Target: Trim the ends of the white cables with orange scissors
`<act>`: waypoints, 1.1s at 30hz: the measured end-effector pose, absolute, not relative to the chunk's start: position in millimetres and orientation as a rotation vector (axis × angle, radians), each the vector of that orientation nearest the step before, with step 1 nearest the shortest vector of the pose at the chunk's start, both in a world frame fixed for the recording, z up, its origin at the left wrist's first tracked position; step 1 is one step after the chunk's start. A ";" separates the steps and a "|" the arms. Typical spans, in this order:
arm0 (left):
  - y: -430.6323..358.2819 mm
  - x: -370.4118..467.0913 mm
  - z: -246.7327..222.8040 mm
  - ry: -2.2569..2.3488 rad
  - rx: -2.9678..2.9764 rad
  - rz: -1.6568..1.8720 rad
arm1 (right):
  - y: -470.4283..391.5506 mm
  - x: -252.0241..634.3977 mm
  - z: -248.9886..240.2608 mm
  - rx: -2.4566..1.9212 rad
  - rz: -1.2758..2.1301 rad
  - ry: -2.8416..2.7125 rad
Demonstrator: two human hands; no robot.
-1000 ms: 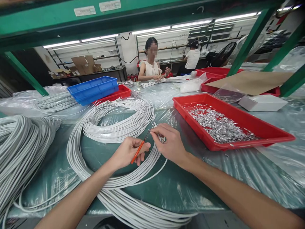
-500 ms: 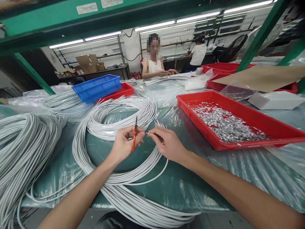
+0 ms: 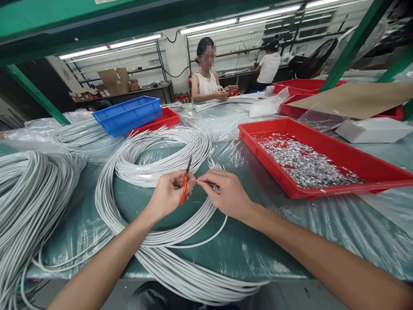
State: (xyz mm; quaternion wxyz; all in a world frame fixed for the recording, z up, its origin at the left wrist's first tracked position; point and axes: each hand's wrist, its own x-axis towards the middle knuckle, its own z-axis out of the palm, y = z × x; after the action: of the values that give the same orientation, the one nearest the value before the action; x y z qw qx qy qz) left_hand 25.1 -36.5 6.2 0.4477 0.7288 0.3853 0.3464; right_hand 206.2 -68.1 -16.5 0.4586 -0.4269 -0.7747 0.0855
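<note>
My left hand (image 3: 169,193) is closed around small orange-handled scissors (image 3: 185,185), blades pointing up. Its thumb and forefinger pinch at a tiny tip that I cannot make out clearly. Close beside it, my right hand (image 3: 227,191) is closed in a pinch on the end of a white cable (image 3: 206,243), which curves up beneath that hand. Some small shiny pieces show at the right palm. Below both hands lies a coil of white cables (image 3: 106,202), with a second coil (image 3: 161,170) overlapping it behind.
On the right stands a red tray (image 3: 322,193) of small silvery metal pieces. A thick cable bundle (image 3: 35,206) lies at the left. Blue bins (image 3: 129,114) sit behind the coils. A green frame post (image 3: 351,47) rises at the right. Across the table a co-worker (image 3: 206,84) handles something small.
The scissors in my left hand have tilted to the right. My right fingertips have come in closer to the left ones. The view has shifted slightly.
</note>
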 end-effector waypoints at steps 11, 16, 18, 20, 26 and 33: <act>-33.1 28.7 8.2 0.882 1.561 0.800 | -68.7 204.7 -17.5 -1.061 0.108 -1.876; -36.0 24.5 6.9 0.944 1.779 0.840 | -67.6 207.7 -16.2 -1.055 0.285 -1.894; -36.5 21.0 6.3 0.947 1.951 0.868 | -66.5 208.6 -15.7 -1.045 0.451 -1.897; -36.3 17.5 5.7 0.938 2.116 0.865 | -64.6 208.8 -16.1 -1.024 0.697 -1.859; -33.8 16.9 4.4 0.909 2.147 0.774 | -60.8 205.8 -18.6 -0.960 1.105 -1.712; -33.1 24.8 9.3 0.901 1.673 0.702 | -69.2 204.6 -16.6 -0.934 0.250 -1.959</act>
State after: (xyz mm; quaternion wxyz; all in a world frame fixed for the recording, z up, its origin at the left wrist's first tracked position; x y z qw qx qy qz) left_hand 24.8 -33.1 9.3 0.5295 0.7006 0.3774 0.2939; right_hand 204.6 -69.2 -16.6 0.4604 -0.3795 -0.7960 0.1016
